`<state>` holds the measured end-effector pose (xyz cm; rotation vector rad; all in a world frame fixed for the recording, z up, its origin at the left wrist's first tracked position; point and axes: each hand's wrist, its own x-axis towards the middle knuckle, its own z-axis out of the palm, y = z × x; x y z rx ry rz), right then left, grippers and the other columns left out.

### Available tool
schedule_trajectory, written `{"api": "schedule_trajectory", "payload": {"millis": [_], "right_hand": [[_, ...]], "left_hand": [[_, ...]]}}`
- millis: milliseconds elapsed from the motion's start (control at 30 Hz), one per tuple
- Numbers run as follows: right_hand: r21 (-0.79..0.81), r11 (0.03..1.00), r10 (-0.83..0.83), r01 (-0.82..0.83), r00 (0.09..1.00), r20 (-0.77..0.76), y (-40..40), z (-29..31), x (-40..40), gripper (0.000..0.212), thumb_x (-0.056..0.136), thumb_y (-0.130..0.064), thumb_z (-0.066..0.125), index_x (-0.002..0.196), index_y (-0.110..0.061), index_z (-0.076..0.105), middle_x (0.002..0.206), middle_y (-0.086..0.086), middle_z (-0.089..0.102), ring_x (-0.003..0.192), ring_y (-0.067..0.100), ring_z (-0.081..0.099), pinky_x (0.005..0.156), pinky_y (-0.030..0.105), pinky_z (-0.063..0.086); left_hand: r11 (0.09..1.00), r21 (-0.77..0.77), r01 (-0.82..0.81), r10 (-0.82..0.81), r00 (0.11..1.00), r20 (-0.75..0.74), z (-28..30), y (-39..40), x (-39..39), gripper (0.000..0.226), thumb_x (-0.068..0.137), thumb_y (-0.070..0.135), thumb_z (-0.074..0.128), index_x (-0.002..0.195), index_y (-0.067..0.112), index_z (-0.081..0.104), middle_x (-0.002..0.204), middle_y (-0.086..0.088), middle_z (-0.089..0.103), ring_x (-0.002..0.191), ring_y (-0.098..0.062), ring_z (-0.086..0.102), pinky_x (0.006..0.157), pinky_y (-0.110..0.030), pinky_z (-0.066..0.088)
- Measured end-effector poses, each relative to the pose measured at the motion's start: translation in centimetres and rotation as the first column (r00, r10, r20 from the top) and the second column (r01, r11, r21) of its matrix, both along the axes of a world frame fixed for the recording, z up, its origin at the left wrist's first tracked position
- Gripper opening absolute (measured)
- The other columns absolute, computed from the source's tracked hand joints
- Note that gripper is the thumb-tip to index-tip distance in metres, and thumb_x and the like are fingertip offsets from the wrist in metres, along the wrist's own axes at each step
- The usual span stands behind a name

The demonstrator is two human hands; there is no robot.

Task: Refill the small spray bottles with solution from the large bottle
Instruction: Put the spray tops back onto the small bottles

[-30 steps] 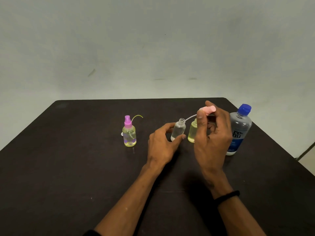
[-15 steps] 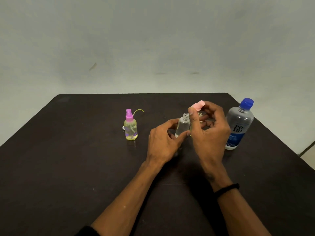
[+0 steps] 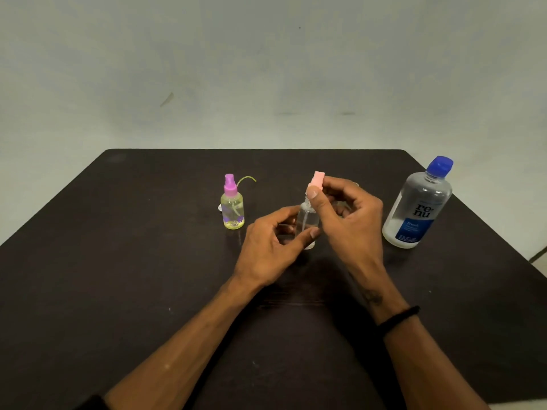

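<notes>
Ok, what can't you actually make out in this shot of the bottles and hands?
Head view only:
- Clear bottle: neck and sprayer joint hidden by the right hand.
- Another bottle behind that hand: hidden.
- Large bottle: small label print too blurred.
- Left hand: fingertips behind the clear bottle.

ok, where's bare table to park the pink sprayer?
Free: table left of the purple-capped bottle, and its near edge. Crowded: the middle, both hands around the clear bottle; the large bottle at right.
</notes>
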<state>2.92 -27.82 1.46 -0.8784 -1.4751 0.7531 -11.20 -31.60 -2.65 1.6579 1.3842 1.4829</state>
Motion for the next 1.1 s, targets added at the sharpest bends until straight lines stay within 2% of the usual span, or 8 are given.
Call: {"api": "schedule_trajectory", "payload": {"millis": [133,300,400,533,700,867,1000,1100], "right_hand": [[-0.008,0.999,0.036,-0.036,0.999,-0.009,-0.3,0.0,0.0,0.019,0.093,-0.019,0.081,0.108,-0.029,0.074,0.096,-0.011,0.076,0.088,0.007,0.074,0.073,0.017,0.058],[-0.039,0.998,0.040,-0.042,0.998,-0.049,-0.2,-0.4,0.1,0.019,0.088,-0.020,0.085,0.102,-0.028,0.076,0.094,-0.005,0.077,0.086,0.013,0.073,0.070,0.020,0.060],[-0.090,0.994,0.051,-0.058,0.996,-0.077,0.1,-0.7,-0.1,0.030,0.089,-0.026,0.083,0.117,-0.020,0.075,0.103,-0.002,0.078,0.096,0.008,0.075,0.080,0.024,0.062],[-0.237,0.943,0.162,-0.236,0.942,-0.294,0.5,-0.5,0.0,0.036,0.101,-0.027,0.064,0.132,-0.009,0.069,0.120,0.006,0.078,0.116,0.021,0.073,0.102,0.045,0.058],[-0.338,0.829,0.286,-0.446,0.857,-0.429,0.2,0.3,0.8,0.040,0.110,-0.023,0.038,0.129,-0.006,0.068,0.125,0.014,0.075,0.127,0.026,0.068,0.109,0.046,0.051],[-0.368,0.798,0.308,-0.476,0.849,-0.430,0.4,0.4,0.7,0.032,0.106,-0.014,0.047,0.125,-0.001,0.070,0.121,0.020,0.076,0.113,0.031,0.071,0.097,0.056,0.056],[-0.334,0.827,0.286,-0.452,0.850,-0.443,0.4,0.1,0.7,0.025,0.099,-0.008,0.063,0.121,0.001,0.071,0.115,0.021,0.077,0.102,0.027,0.073,0.091,0.049,0.060],[-0.313,0.843,0.274,-0.437,0.850,-0.449,0.5,-0.2,0.6,0.037,0.084,-0.018,0.077,0.117,-0.003,0.073,0.113,0.018,0.078,0.105,0.025,0.074,0.096,0.047,0.059]], "left_hand": [[1.000,-0.011,-0.005,0.005,1.000,-0.011,-0.3,0.2,0.0,0.043,0.090,0.042,0.077,0.128,0.023,0.070,0.104,0.008,0.078,0.100,-0.013,0.074,0.091,-0.038,0.061],[0.999,-0.030,0.024,-0.022,0.998,0.054,-0.4,0.0,0.1,0.036,0.091,0.034,0.079,0.124,0.022,0.073,0.106,0.009,0.079,0.102,-0.015,0.075,0.093,-0.041,0.060],[0.998,-0.039,0.041,-0.038,0.996,0.076,-0.3,0.1,0.1,0.036,0.091,0.040,0.077,0.124,0.026,0.073,0.106,0.006,0.079,0.100,-0.021,0.074,0.093,-0.043,0.061],[0.995,-0.061,0.076,-0.068,0.989,0.132,-0.1,0.2,-0.1,0.035,0.091,0.032,0.073,0.123,0.019,0.074,0.109,0.000,0.078,0.103,-0.025,0.073,0.095,-0.037,0.060],[0.983,-0.100,0.157,-0.140,0.978,0.157,-0.1,0.1,-0.2,0.028,0.096,0.021,0.072,0.123,0.014,0.073,0.113,-0.002,0.078,0.108,-0.020,0.074,0.101,-0.046,0.057],[0.961,-0.135,0.242,-0.209,0.952,0.222,0.4,-0.1,-0.3,0.026,0.097,0.018,0.070,0.121,0.008,0.072,0.114,-0.010,0.077,0.111,-0.029,0.073,0.103,-0.050,0.055],[0.949,-0.145,0.280,-0.230,0.930,0.287,0.5,-0.2,-0.4,0.025,0.098,0.010,0.069,0.122,0.002,0.070,0.114,-0.020,0.075,0.110,-0.038,0.072,0.102,-0.052,0.056],[0.947,-0.144,0.287,-0.232,0.922,0.308,0.6,-0.4,-0.3,0.024,0.098,0.009,0.069,0.122,0.004,0.071,0.114,-0.019,0.075,0.110,-0.038,0.073,0.102,-0.049,0.057]]}}
